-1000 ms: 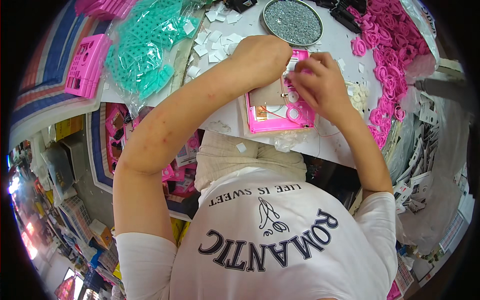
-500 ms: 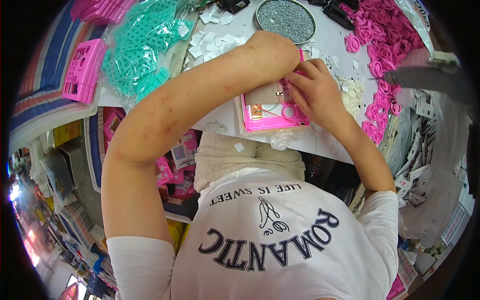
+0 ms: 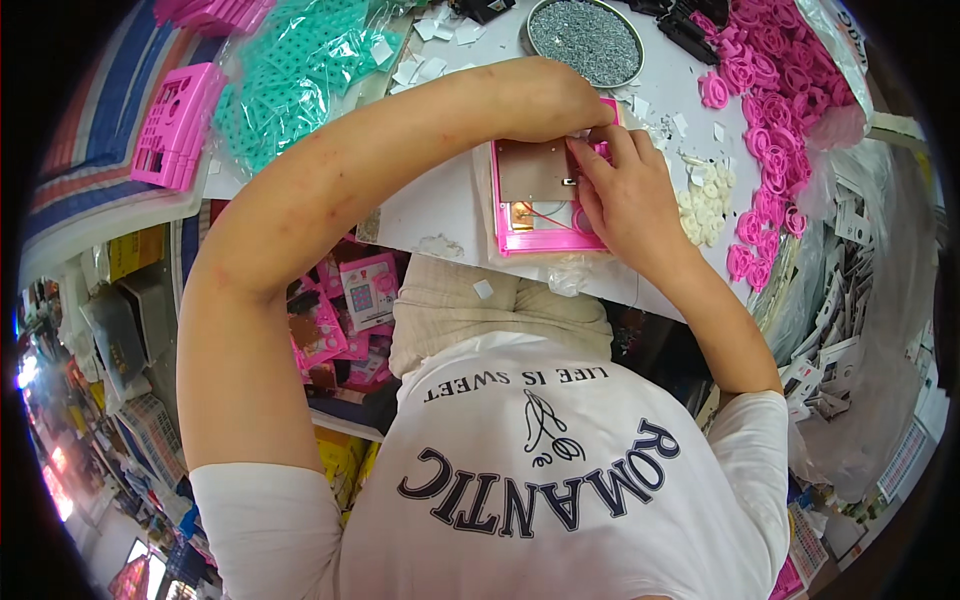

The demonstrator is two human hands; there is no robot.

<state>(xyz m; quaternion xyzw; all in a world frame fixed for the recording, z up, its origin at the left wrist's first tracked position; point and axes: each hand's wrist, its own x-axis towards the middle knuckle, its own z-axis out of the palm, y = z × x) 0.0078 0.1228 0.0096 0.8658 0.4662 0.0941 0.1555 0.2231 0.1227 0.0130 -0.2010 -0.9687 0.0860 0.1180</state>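
Observation:
In front of me on the white table lies an open pink plastic case [image 3: 545, 242]. A brown circuit board [image 3: 532, 172] covers its far part, with a thin red wire and a small coppery piece below it. My left hand [image 3: 572, 102] reaches across to the case's far right corner; its fingers are turned away and hidden. Over the case's right side, my right hand [image 3: 632, 195] has its fingers bent and drawn together, fingertips at the board's right edge. What they pinch is too small or covered to make out.
A round tin of small metal screws [image 3: 585, 42] stands beyond the case. Pink ring-shaped parts [image 3: 770, 130] heap at right, near off-white small parts [image 3: 706, 203]. At left are bagged teal parts [image 3: 290, 85] and stacked pink panels [image 3: 178, 125]. White square pieces [image 3: 432, 68] lie scattered.
My right hand has shifted slightly down over the case and now covers most of the round pink part. My left elbow has moved outward to the left. The whole view has shifted a little.

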